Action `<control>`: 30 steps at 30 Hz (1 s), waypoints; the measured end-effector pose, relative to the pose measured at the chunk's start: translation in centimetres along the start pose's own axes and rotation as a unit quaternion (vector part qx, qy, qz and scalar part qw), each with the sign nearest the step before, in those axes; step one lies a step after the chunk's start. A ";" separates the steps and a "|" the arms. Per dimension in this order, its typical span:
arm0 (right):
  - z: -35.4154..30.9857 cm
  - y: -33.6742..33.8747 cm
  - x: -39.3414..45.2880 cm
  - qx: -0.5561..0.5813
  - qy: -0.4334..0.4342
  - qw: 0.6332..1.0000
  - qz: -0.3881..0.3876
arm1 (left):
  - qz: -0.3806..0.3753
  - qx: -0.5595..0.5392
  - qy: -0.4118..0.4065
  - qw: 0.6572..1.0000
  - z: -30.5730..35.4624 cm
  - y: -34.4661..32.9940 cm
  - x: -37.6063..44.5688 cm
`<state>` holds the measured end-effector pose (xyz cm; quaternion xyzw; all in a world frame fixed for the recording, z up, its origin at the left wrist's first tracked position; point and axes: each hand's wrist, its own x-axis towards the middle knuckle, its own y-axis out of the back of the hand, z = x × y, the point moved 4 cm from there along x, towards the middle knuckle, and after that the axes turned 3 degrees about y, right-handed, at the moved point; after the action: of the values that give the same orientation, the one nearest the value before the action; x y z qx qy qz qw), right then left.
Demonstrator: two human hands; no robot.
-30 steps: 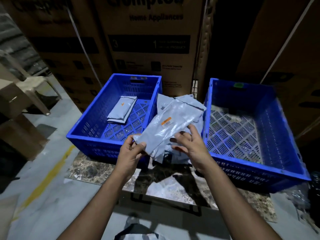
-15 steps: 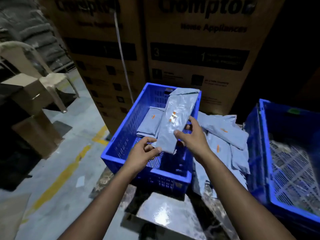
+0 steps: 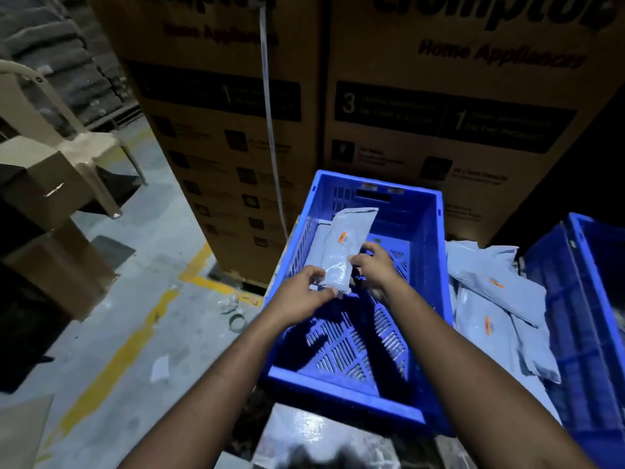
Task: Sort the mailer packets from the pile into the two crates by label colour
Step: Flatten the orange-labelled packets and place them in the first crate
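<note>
Both hands hold one mailer packet [image 3: 341, 252] over the left crate [image 3: 436, 265] — the left hand [image 3: 304, 294] pinches its near end, the right hand [image 3: 373, 269] curls round its edge. Its label is orange. At least one packet already lies in that crate; just right of it the pile [image 3: 497, 299] holds several more — sorting looks barely begun.

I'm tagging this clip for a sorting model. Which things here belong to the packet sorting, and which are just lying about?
Part of the job:
held packet with orange label, gripped by left hand and right hand
left crate
right crate
packet pile

Lying about:
cardboard boxes
plastic chair
tape roll
paper scrap
</note>
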<state>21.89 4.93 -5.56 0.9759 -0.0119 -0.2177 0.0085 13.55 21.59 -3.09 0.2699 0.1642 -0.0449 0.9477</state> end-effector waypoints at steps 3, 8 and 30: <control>0.0 -1.6 2.4 -0.010 -0.004 1.000 0.004 | -0.001 0.036 0.003 0.999 0.2 0.4 1.5; 1.9 -2.6 6.9 -0.054 -0.039 0.998 0.024 | 0.008 0.033 0.030 0.999 0.1 0.3 2.9; 2.0 -5.4 8.8 -0.466 0.165 0.865 -0.085 | -0.056 0.104 0.059 0.991 -1.2 -1.7 2.3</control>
<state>29.10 10.07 -11.18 0.8770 0.1756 -0.0334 0.4460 15.11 20.76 -5.65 0.3597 0.2292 -0.0983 0.8991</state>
